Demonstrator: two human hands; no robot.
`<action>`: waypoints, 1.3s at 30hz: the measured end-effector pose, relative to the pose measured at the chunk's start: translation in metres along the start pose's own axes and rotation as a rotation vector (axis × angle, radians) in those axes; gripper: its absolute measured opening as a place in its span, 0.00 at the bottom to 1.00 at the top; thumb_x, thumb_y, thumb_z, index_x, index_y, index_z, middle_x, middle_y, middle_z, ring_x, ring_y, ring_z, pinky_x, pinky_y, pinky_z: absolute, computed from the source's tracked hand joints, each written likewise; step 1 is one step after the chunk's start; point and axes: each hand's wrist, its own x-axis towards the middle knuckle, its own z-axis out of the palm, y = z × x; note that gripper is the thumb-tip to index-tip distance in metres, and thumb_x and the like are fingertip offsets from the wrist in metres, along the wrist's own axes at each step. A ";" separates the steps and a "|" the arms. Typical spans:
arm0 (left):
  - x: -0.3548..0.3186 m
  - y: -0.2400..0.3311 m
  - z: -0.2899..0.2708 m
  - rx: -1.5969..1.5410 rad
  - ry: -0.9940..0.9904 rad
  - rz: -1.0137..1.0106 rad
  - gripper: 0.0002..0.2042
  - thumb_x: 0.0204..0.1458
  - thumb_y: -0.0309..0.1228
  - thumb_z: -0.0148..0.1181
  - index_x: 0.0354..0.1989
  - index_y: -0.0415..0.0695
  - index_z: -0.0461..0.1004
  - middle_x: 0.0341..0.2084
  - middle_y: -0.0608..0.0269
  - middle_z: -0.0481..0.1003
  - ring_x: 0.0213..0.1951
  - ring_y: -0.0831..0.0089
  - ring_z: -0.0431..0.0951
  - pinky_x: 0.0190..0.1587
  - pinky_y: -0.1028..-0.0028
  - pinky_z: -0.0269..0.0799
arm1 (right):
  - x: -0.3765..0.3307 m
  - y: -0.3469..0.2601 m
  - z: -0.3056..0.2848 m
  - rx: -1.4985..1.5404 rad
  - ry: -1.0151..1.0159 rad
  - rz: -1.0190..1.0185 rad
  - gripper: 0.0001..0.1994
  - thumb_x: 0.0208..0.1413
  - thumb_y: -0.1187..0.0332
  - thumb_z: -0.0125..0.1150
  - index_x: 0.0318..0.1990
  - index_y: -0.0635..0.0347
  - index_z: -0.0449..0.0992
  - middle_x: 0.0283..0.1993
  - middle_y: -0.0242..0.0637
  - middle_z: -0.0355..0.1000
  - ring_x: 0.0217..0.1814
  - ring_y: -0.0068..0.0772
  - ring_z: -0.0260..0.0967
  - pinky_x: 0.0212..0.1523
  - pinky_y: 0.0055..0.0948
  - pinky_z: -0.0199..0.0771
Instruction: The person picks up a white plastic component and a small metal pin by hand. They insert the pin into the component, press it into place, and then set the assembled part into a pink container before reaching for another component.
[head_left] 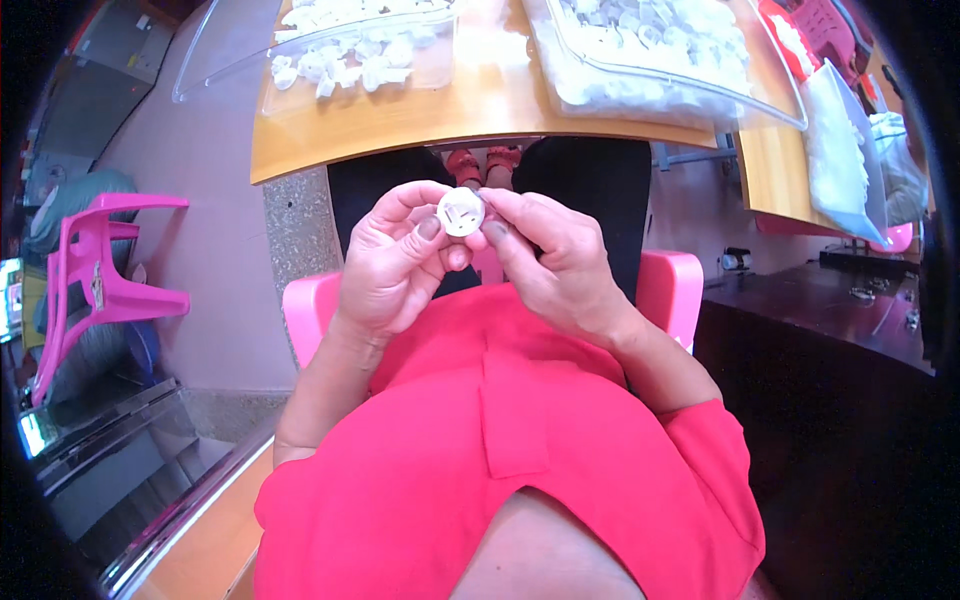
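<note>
- One white slotted disc [461, 213], above our lap, probably tilted to show us its slots.
- Our left hand [392, 250]: fingers pinching the disc's left side, apparently steadying it.
- Our right hand [553, 250]: fingers gripping its right edge.
- One wooden tabletop [350, 137]: clear trays beyond, likely containing loose white pieces [345, 68].
- Room: pink stool [108, 292], left; dark surface [800, 300], right.

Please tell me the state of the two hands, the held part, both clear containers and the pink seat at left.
Left hand: closed on the part
Right hand: fingertips at its edge
White round part: held, slotted face visible
Left clear container: holding loose white pieces
Right clear container: well filled
Pink seat: standing upright
</note>
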 end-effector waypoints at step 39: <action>-0.020 0.010 -0.018 0.484 -0.125 0.182 0.19 0.49 0.11 0.56 0.51 0.32 0.70 0.48 0.53 0.71 0.50 0.68 0.73 0.54 0.70 0.71 | -0.021 -0.013 0.002 -0.402 -0.327 -0.135 0.22 0.43 0.80 0.56 0.50 0.67 0.71 0.23 0.41 0.65 0.24 0.40 0.68 0.25 0.36 0.70</action>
